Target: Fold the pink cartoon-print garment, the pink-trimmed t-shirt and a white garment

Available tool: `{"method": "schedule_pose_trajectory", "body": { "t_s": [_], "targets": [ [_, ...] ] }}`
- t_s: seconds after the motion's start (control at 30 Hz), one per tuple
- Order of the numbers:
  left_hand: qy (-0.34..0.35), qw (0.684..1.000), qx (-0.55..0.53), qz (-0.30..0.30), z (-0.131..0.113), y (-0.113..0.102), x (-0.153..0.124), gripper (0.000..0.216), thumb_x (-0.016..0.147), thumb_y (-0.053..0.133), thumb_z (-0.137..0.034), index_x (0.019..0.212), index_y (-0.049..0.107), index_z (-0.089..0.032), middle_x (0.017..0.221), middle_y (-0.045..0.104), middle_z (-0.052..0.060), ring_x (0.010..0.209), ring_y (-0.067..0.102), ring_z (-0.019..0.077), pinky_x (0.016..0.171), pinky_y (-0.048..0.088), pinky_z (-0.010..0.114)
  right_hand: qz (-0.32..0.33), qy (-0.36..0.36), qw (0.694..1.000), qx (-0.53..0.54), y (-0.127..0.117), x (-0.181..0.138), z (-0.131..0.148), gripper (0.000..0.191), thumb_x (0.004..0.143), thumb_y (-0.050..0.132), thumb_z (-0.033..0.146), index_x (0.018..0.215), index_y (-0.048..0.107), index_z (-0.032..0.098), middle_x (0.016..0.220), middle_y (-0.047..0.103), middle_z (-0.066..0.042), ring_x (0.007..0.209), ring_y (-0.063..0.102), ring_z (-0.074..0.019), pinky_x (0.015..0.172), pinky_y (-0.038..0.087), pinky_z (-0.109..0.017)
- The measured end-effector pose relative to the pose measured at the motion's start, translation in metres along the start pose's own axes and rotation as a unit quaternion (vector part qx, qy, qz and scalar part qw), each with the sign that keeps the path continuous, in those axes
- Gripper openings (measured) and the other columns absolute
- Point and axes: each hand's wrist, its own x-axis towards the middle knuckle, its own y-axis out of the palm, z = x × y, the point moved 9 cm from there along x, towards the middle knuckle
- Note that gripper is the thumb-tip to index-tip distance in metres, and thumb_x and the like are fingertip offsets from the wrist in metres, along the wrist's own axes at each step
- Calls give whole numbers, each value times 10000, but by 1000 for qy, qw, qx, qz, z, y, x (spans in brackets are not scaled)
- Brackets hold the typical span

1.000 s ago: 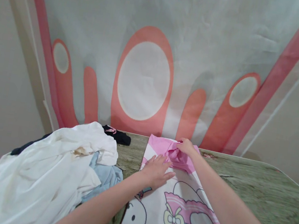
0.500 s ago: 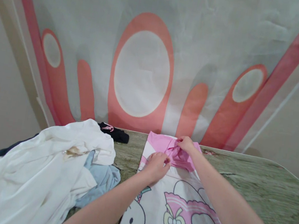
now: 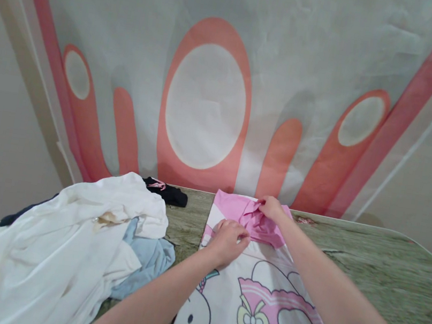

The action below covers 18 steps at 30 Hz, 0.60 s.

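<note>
A pink and white cartoon-print garment [image 3: 259, 304] lies flat on the green table [image 3: 381, 279], its pink collar end [image 3: 259, 225] at the far side. My left hand [image 3: 227, 241] rests on the cloth just below the collar, fingers curled and pinching the pink fabric. My right hand [image 3: 273, 208] grips the collar's far edge with closed fingers. Both forearms reach in from the near edge.
A heap of white clothes [image 3: 65, 248] with a light blue piece [image 3: 148, 260] fills the table's left side. A black garment [image 3: 168, 194] lies behind it. A grey sheet with orange shapes [image 3: 209, 101] hangs behind the table.
My left hand went from lying flat on the cloth to curling and pinching the pink fabric. My right hand stays on the collar. The view dropped slightly.
</note>
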Motion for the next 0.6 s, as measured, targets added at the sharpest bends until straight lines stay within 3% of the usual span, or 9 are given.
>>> {"method": "schedule_pose_trajectory", "body": {
  "t_s": [0.07,0.2,0.37,0.6],
  "targets": [
    [-2,1000,6,5,-1,-1,-1,212,835,481,-320,904,670,-253,915,649,6,940,525,189,905,335,316,-17,-23,1000,13,-6,-5,7,210,742,575,114,926,670,149,990,664,-71,974,578,-178,872,398,-262],
    [-15,1000,24,10,1,0,-3,254,841,473,-360,1006,645,-273,970,620,20,978,500,204,935,319,344,-24,-53,997,55,-15,-9,17,212,693,588,121,857,702,193,985,677,-42,1003,566,-174,900,372,-245],
    [-2,999,32,7,-1,1,-5,286,840,477,-396,1058,617,-276,977,589,31,984,482,213,930,328,363,-33,-22,990,139,-17,2,19,132,725,566,141,759,694,143,891,691,-99,962,592,-225,868,414,-297],
    [-10,1000,20,-6,0,-3,-4,234,855,458,-327,881,670,-231,860,627,31,906,526,188,895,347,326,-5,-30,950,311,-7,5,41,306,820,527,153,1122,532,107,901,682,-124,771,659,-167,716,525,-299]
  ]
}}
